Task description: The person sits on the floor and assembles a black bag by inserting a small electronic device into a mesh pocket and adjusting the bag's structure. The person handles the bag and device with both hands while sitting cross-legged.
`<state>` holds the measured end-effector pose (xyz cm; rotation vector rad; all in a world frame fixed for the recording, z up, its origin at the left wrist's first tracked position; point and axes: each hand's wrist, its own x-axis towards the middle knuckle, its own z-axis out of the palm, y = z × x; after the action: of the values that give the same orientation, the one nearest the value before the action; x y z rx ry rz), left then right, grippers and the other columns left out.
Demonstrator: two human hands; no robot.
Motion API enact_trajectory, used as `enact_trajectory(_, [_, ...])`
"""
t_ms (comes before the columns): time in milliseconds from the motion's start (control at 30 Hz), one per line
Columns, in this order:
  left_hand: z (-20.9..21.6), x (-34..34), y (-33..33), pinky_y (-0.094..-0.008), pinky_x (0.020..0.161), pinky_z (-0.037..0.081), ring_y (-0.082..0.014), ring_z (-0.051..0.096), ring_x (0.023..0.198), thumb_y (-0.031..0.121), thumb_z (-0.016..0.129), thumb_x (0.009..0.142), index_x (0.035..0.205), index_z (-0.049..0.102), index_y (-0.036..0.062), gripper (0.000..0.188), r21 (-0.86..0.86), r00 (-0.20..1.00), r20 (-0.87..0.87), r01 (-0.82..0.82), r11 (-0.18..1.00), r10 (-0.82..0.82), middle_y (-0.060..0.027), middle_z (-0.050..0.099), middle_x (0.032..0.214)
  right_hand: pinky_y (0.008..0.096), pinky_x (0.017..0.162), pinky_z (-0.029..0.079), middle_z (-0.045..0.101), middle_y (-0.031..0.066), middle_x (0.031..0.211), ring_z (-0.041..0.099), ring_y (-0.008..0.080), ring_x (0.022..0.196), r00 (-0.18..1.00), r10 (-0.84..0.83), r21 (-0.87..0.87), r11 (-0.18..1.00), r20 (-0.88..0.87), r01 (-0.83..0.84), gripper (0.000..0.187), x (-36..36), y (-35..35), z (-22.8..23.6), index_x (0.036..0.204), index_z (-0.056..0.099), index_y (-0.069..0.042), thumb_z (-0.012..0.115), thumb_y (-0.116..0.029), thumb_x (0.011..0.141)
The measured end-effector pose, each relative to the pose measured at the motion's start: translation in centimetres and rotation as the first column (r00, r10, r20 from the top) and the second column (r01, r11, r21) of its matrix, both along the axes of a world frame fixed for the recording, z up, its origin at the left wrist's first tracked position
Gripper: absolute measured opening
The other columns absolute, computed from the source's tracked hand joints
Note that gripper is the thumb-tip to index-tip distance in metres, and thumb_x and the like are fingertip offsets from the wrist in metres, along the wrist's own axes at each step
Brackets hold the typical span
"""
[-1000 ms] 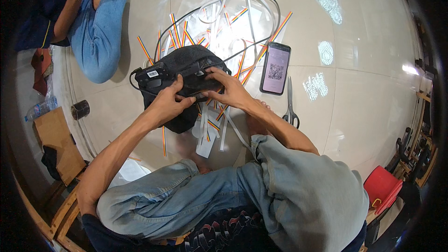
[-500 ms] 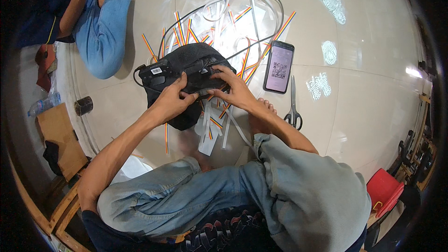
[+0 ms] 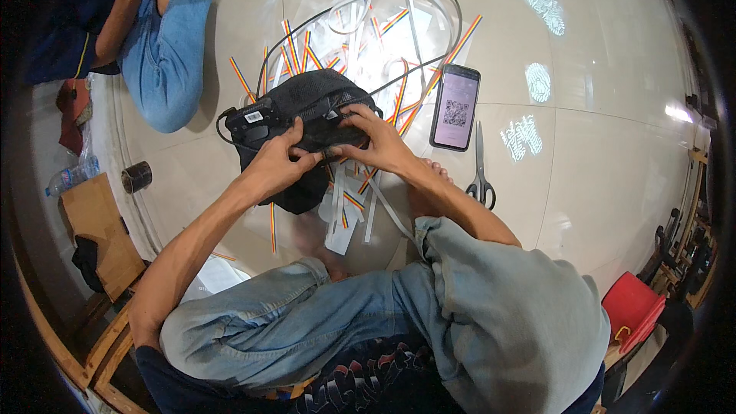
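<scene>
The right hand [image 3: 384,147] has moved its thumb a bit nearer the left hand [image 3: 277,161], and both grip the black mesh bundle [image 3: 308,89] up and left of the frame's middle, where finger work looks unfinished, though I cannot tell how much is left.

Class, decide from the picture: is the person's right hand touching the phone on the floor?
Apart. The head view shows the right hand at the black mesh fabric, with floor visible between it and the phone.
</scene>
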<state>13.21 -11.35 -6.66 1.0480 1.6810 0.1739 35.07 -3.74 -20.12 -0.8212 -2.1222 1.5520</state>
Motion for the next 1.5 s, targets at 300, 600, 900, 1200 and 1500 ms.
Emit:
enact_trajectory(300, [-0.4,0.2,0.1,-0.0318,0.092,0.054,-0.0262,0.071,0.107,0.024,0.073,0.093,0.155,0.019,-0.0165,0.092,0.013,0.998,-0.046,0.038,0.999,-0.038,-0.0260,0.072,0.113,0.0396,0.088,0.056,0.058,0.0129,0.138,0.067,0.0319,0.112,1.000,0.016,-0.044,0.999,0.001,-0.015,0.056,-0.3,0.6,-0.2,0.113,0.069,-0.002,0.082,-0.046,0.082])
enact_trajectory(600, [-0.3,0.2,0.0,-0.0328,0.096,0.051,-0.0246,0.070,0.105,0.026,0.071,0.095,0.157,0.018,-0.0126,0.091,0.005,0.994,-0.090,0.069,0.998,-0.068,-0.0234,0.073,0.113,0.0404,0.096,0.052,0.054,0.0184,0.141,0.061,0.0334,0.123,0.988,-0.141,-0.254,0.960,-0.068,0.120,0.049,0.0,-1.3,0.3,0.113,0.067,-0.003,0.084,-0.038,0.083])
enact_trajectory(900, [-0.5,0.0,-0.2,-0.0315,0.094,0.051,-0.0212,0.069,0.102,0.026,0.069,0.096,0.158,0.018,-0.0122,0.089,0.006,0.996,-0.076,0.055,0.998,-0.055,-0.0203,0.075,0.109,0.0414,0.106,0.045,0.057,0.0191,0.140,0.057,0.0311,0.129,0.980,-0.160,-0.258,0.958,-0.121,0.124,0.042,0.3,-0.9,0.5,0.113,0.065,-0.003,0.083,-0.029,0.086])
enact_trajectory(1200, [-0.3,0.2,-0.1,-0.0306,0.093,0.051,-0.0193,0.069,0.097,0.023,0.068,0.096,0.158,0.018,-0.0113,0.087,0.016,0.996,-0.068,0.053,0.998,-0.052,-0.0186,0.075,0.103,0.0367,0.063,0.052,0.071,0.0143,0.099,0.070,0.0185,0.080,0.917,-0.389,-0.457,0.803,0.085,0.383,0.020,0.5,-0.4,0.5,0.114,0.068,-0.001,0.065,-0.014,0.099])
enact_trajectory(1500, [-0.8,0.1,-0.1,-0.0312,0.089,0.052,-0.0195,0.069,0.091,0.022,0.068,0.095,0.156,0.020,-0.0142,0.086,0.030,0.991,-0.099,0.091,0.995,-0.088,-0.0183,0.074,0.098,0.0349,0.059,0.051,0.073,0.0147,0.074,0.066,0.0204,0.059,0.908,-0.417,-0.305,0.859,0.047,0.411,0.020,-2.8,-0.4,-1.6,0.103,0.076,0.001,0.066,-0.015,0.096])
